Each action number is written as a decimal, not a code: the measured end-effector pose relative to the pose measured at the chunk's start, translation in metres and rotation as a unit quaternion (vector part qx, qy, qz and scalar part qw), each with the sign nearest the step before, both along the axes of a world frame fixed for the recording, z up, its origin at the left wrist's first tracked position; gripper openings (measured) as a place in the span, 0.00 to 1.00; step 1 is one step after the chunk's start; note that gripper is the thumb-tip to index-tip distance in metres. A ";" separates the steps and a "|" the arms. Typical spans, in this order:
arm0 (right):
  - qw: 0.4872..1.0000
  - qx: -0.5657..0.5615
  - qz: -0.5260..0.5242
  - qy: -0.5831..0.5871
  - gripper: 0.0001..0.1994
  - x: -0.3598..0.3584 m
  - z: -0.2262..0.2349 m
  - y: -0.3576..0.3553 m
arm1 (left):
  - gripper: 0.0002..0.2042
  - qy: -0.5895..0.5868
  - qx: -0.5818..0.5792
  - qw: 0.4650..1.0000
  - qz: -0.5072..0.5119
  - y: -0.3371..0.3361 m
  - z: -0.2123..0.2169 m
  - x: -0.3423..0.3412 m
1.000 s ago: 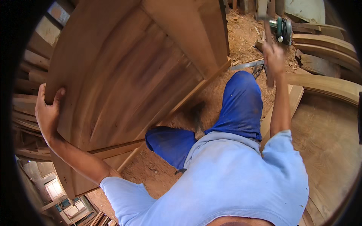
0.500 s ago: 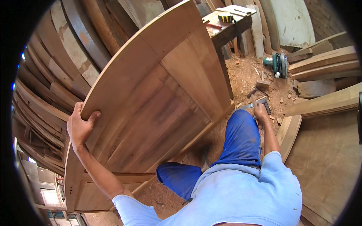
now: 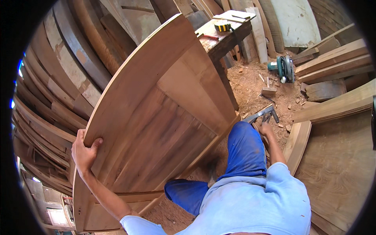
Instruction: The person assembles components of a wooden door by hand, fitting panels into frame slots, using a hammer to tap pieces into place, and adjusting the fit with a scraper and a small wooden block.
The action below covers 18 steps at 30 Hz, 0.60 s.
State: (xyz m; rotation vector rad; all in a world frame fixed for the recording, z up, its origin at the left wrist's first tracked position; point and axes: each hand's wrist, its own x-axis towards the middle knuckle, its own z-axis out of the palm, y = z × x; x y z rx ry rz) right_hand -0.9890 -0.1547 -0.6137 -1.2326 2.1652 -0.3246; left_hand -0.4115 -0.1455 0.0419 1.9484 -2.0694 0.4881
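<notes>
My left hand (image 3: pixel 84 150) grips the left edge of a large wooden panel (image 3: pixel 164 117) that stands tilted on the ground in front of me. My right hand (image 3: pixel 266 127) reaches down past my blue-trousered knee to the sawdust floor. Its fingers are closed on the dark end of a metal square (image 3: pixel 259 114) that lies low over the ground beside the panel's lower right corner.
A green power tool (image 3: pixel 284 67) lies on the sawdust floor at the far right. A workbench (image 3: pixel 225 39) behind the panel carries a yellow tape measure (image 3: pixel 222 26). Curved planks (image 3: pixel 51 90) stack up on the left, and boards (image 3: pixel 337 105) lie on the right.
My right hand has come down from a raised position to the metal square on the floor. The panel now sits farther from my head, with my left hand still on its edge.
</notes>
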 end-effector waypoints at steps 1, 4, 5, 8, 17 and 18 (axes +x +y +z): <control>0.997 -0.077 -0.006 0.010 0.18 -0.004 0.030 -0.015 | 0.24 0.002 0.001 1.000 -0.002 -0.001 0.000 0.000; 0.958 -0.285 -0.008 0.025 0.14 -0.014 0.158 -0.073 | 0.24 0.007 0.000 1.000 -0.008 -0.002 0.001 -0.005; 0.920 -0.391 -0.014 0.000 0.14 -0.010 0.207 -0.083 | 0.24 0.009 -0.001 1.000 -0.009 -0.002 0.001 -0.006; 0.837 -0.547 -0.012 0.017 0.13 0.002 0.340 -0.113 | 0.24 0.014 0.000 1.000 -0.018 -0.007 0.001 -0.010; 0.872 -0.458 0.113 0.129 0.19 0.050 0.476 -0.221 | 0.24 0.014 0.013 1.000 -0.025 -0.007 0.005 -0.007; 0.889 -0.419 0.111 0.149 0.17 0.055 0.480 -0.227 | 0.24 0.023 0.018 0.999 -0.026 -0.006 0.005 -0.011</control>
